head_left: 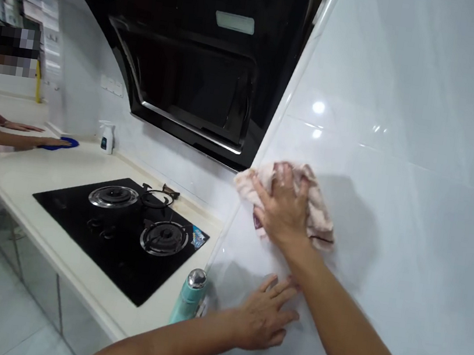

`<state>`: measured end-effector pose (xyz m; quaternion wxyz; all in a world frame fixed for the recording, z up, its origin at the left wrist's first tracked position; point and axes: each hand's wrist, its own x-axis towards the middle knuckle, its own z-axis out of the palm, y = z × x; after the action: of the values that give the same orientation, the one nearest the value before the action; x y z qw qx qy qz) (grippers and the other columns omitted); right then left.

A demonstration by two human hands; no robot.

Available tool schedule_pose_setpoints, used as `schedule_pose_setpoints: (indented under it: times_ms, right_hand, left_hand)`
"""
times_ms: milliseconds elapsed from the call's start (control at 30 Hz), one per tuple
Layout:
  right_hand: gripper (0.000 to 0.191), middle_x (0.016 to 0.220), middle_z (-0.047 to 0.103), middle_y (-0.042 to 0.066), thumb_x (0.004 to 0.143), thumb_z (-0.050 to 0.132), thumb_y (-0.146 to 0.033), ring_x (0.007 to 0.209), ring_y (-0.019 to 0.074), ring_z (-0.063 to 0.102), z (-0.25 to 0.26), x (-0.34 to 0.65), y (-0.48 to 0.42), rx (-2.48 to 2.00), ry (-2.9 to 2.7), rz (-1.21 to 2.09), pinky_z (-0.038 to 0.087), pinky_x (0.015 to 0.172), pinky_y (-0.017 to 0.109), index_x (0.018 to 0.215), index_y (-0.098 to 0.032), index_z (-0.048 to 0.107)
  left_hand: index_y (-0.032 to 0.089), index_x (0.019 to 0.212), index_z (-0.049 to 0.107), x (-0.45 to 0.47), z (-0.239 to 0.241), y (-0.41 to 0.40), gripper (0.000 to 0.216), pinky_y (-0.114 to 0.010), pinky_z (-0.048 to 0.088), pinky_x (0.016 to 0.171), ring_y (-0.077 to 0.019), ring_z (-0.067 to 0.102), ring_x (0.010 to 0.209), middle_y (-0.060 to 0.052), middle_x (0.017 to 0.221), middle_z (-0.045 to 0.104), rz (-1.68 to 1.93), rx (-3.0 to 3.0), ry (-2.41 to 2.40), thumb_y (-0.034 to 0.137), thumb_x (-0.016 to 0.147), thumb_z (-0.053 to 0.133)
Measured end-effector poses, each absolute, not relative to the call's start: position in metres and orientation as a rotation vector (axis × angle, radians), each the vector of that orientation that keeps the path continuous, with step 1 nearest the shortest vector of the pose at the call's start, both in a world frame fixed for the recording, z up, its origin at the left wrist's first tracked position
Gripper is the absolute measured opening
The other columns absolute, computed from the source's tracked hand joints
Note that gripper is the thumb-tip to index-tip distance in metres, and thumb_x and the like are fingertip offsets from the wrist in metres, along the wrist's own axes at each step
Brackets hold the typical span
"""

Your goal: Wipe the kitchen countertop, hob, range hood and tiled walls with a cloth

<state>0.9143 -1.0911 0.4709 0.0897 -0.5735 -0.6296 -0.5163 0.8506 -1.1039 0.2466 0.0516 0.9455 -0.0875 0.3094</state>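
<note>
My right hand (287, 211) presses a pale pink cloth (320, 213) with dark reddish patches flat against the glossy white wall (414, 237), its fingers spread over the fabric. The cloth lies just right of the range hood's lower corner. Lower down, my left hand (265, 317) is open with its fingers apart and nothing in it, close to the same wall; I cannot tell whether its fingertips touch. Left of that hand, a teal bottle (189, 297) with a silver cap stands on the counter, partly hidden by my left forearm.
A black range hood (181, 75) slants above the black gas stove (118, 237), with a loose pan support (159, 197) at its back edge. Farther along the counter (12, 172) stands a white spray bottle (108, 139). There, another person's hand rests on a blue cloth (59, 144).
</note>
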Motion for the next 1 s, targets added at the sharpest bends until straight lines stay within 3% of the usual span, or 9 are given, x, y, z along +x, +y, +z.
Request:
schedule_pose_setpoints:
  times_ms: [200,300,400,500,600,667,767,900,1000]
  right_hand:
    - [0.069,0.162,0.042,0.014,0.087,0.082,-0.040,0.154,0.0345,0.027,0.341,0.923,-1.097,-1.646,-2.046,-1.397,-0.002,0.126,0.059,0.150,-0.030,0.055]
    - [0.048,0.155,0.052,0.010,0.095,0.072,-0.034,0.148,0.0279,0.037,0.282,0.938,-1.116,-1.577,-2.030,-1.380,0.004,0.127,0.052,0.142,-0.031,0.062]
    - [0.029,0.148,0.058,0.006,0.102,0.060,-0.029,0.144,0.0232,0.043,0.253,0.956,-1.144,-1.511,-2.040,-1.357,0.014,0.126,0.047,0.129,-0.032,0.070]
    - [0.035,0.150,0.056,0.010,0.100,0.061,-0.032,0.144,0.0284,0.043,0.274,0.981,-1.179,-1.615,-1.942,-1.413,0.020,0.124,0.053,0.135,-0.034,0.068]
    - [0.054,0.162,0.038,0.017,0.097,0.065,-0.042,0.149,0.0394,0.034,0.332,1.023,-1.224,-1.790,-1.626,-1.576,0.021,0.120,0.067,0.149,-0.034,0.058]
    - [0.063,0.169,0.021,0.019,0.096,0.063,-0.051,0.153,0.0457,0.025,0.375,1.063,-1.262,-1.836,-1.373,-1.661,0.020,0.119,0.074,0.153,-0.028,0.053]
    - [0.084,0.170,0.010,0.024,0.095,0.051,-0.072,0.154,0.0539,0.013,0.422,1.126,-1.317,-1.811,-1.041,-1.717,0.013,0.116,0.080,0.158,-0.017,0.046]
    - [0.087,0.169,0.011,0.026,0.102,0.038,-0.072,0.156,0.0506,0.009,0.447,1.153,-1.334,-1.775,-0.612,-1.582,0.012,0.114,0.080,0.168,-0.018,0.022]
    - [0.085,0.169,0.011,0.024,0.103,0.035,-0.073,0.155,0.0537,0.008,0.442,1.114,-1.291,-1.758,-0.628,-1.613,0.005,0.114,0.084,0.167,-0.017,0.026]
  left_hand:
    - [0.028,0.133,0.066,0.794,0.171,-1.122,0.044,-0.058,0.036,0.123,-0.0364,0.040,0.150,-0.012,0.157,0.048,0.452,2.468,0.078,0.035,0.090,0.069]
    - [0.029,0.127,0.069,0.757,0.142,-1.127,0.038,-0.046,0.040,0.122,-0.0278,0.052,0.140,-0.009,0.147,0.058,0.277,2.273,0.217,0.025,0.089,0.065]
    - [0.028,0.123,0.069,0.734,0.131,-1.128,0.038,-0.039,0.043,0.118,-0.0238,0.057,0.134,-0.006,0.138,0.064,0.207,2.157,0.289,0.019,0.087,0.060]
    - [0.028,0.123,0.068,0.727,0.132,-1.128,0.036,-0.033,0.048,0.109,-0.0211,0.062,0.122,-0.004,0.128,0.068,0.166,2.070,0.300,0.022,0.089,0.057]
    - [0.026,0.122,0.067,0.727,0.131,-1.129,0.033,-0.030,0.050,0.100,-0.0209,0.064,0.117,-0.005,0.124,0.069,0.118,1.993,0.360,0.029,0.091,0.056]
    - [0.024,0.121,0.067,0.724,0.125,-1.129,0.033,-0.029,0.050,0.097,-0.0214,0.064,0.115,-0.006,0.121,0.069,0.086,1.951,0.396,0.035,0.091,0.058]
    - [0.024,0.117,0.067,0.714,0.108,-1.127,0.035,-0.029,0.050,0.094,-0.0212,0.064,0.108,-0.005,0.115,0.071,0.061,1.891,0.443,0.045,0.091,0.058]
    - [0.023,0.110,0.067,0.698,0.086,-1.122,0.041,-0.031,0.051,0.093,-0.0202,0.064,0.098,-0.003,0.104,0.070,0.108,1.766,0.518,0.056,0.089,0.057]
    - [0.023,0.105,0.068,0.690,0.080,-1.120,0.044,-0.032,0.052,0.092,-0.0211,0.064,0.098,-0.003,0.102,0.069,0.174,1.673,0.589,0.062,0.087,0.057]
